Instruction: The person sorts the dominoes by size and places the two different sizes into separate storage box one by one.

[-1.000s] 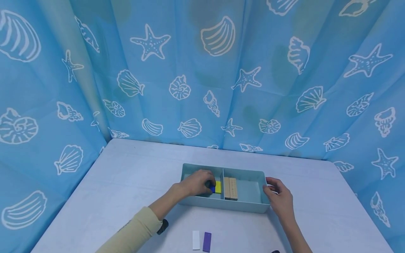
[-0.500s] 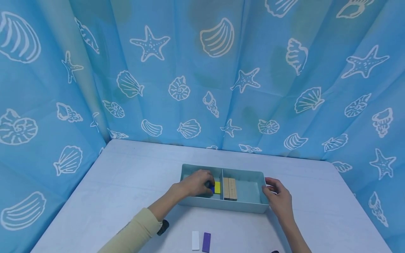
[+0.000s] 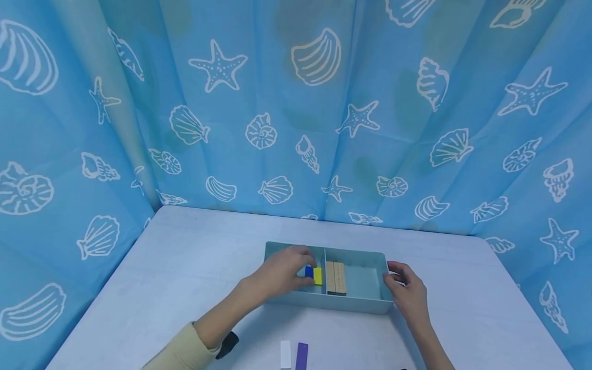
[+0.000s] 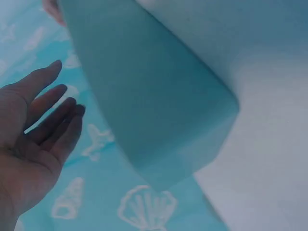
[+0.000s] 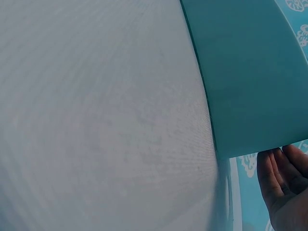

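Observation:
A teal two-compartment tray (image 3: 365, 307) sits mid-table. In its left compartment a blue block (image 3: 309, 271) lies beside a yellow block (image 3: 317, 275). My left hand (image 3: 300, 263) hovers just left of the blue block. In the left wrist view the left hand (image 4: 43, 125) has straight, spread fingers, holds nothing, and is beside the tray's outer wall (image 4: 154, 106). Two wooden blocks (image 3: 336, 278) lie in the right compartment. My right hand (image 3: 399, 277) rests against the tray's right end. Its fingers (image 5: 281, 178) lie along the tray wall (image 5: 245, 72).
A white block (image 3: 285, 354) and a purple block (image 3: 301, 355) lie side by side on the pale table (image 3: 185, 257) near its front edge. A dark object (image 3: 227, 344) lies under my left forearm. Blue seashell-print curtains (image 3: 296, 103) close in the back and sides.
My left hand has drawn back and up from the blue block, which now lies uncovered beside the yellow one. The right hand stays at the tray's end.

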A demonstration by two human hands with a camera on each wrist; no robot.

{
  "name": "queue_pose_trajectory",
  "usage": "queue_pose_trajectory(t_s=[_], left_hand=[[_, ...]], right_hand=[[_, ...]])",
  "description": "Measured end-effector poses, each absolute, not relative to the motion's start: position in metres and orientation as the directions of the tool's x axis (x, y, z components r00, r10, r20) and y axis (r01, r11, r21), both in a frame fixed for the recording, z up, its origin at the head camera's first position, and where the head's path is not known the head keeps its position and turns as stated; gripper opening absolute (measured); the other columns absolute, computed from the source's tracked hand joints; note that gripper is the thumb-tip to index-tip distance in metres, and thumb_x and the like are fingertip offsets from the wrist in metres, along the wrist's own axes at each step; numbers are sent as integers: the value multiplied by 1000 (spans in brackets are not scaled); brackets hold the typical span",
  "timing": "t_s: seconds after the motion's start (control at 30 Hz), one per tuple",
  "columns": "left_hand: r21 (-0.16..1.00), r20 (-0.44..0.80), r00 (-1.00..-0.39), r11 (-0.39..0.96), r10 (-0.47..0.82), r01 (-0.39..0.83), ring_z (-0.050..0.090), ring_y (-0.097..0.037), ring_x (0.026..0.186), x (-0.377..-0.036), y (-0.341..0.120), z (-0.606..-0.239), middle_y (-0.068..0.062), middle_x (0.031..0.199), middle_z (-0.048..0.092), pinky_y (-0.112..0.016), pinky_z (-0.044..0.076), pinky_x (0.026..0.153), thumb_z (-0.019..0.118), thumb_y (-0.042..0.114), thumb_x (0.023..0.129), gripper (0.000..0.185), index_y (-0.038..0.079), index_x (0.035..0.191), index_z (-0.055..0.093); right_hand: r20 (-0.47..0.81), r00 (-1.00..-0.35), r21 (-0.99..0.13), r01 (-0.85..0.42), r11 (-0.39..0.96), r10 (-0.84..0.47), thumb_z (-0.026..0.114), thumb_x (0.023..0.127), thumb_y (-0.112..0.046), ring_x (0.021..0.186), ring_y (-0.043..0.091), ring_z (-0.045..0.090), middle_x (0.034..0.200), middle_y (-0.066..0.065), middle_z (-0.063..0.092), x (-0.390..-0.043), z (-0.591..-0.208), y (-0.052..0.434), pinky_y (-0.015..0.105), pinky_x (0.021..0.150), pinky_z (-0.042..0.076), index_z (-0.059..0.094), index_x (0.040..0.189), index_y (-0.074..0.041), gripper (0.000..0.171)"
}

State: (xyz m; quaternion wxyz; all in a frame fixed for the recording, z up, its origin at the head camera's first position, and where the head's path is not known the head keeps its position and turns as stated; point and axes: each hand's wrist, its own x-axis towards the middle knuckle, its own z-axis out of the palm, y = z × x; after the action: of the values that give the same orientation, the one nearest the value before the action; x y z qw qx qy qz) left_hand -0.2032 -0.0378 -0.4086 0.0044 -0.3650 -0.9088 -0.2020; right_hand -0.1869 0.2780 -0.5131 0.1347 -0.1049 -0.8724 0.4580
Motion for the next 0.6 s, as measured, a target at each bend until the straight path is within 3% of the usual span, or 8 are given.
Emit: queue_pose_trajectory(t_s=[0.23, 0.37, 0.47, 0.6], left_hand=[[252, 167, -712, 669, 682, 699, 60, -14, 112, -164, -41, -390, 0, 119, 66, -25, 52, 90, 83, 25, 83, 32, 14, 112, 74], [276, 118, -725, 679, 678, 680, 60, -14, 111, -144, -47, -392, 1, 117, 66, -26, 53, 88, 83, 26, 82, 32, 14, 110, 74], [298, 77, -735, 688, 674, 662, 61, -12, 108, -131, -52, -396, 3, 113, 67, -25, 54, 86, 83, 28, 82, 32, 15, 109, 74], [316, -1, -747, 709, 664, 630, 62, -9, 99, -118, -58, -406, 7, 104, 67, -24, 55, 80, 83, 28, 81, 30, 17, 107, 74]], right_hand=[[119, -943, -846, 68, 530, 312, 58, 97, -17, 112, 29, 58, 127, 16, 61, -176, -490, 264, 46, 97, 50, 57, 131, -5, 36], [106, -946, -854, 72, 516, 307, 58, 97, -15, 114, 32, 56, 129, 19, 59, -173, -483, 260, 48, 98, 48, 56, 132, -3, 37], [120, -941, -836, 76, 544, 317, 58, 97, -17, 112, 30, 58, 126, 17, 61, -172, -482, 259, 42, 94, 52, 57, 131, -4, 37], [119, -940, -838, 78, 540, 320, 58, 97, -18, 111, 30, 58, 126, 16, 61, -171, -482, 259, 42, 94, 52, 57, 131, -4, 37]])
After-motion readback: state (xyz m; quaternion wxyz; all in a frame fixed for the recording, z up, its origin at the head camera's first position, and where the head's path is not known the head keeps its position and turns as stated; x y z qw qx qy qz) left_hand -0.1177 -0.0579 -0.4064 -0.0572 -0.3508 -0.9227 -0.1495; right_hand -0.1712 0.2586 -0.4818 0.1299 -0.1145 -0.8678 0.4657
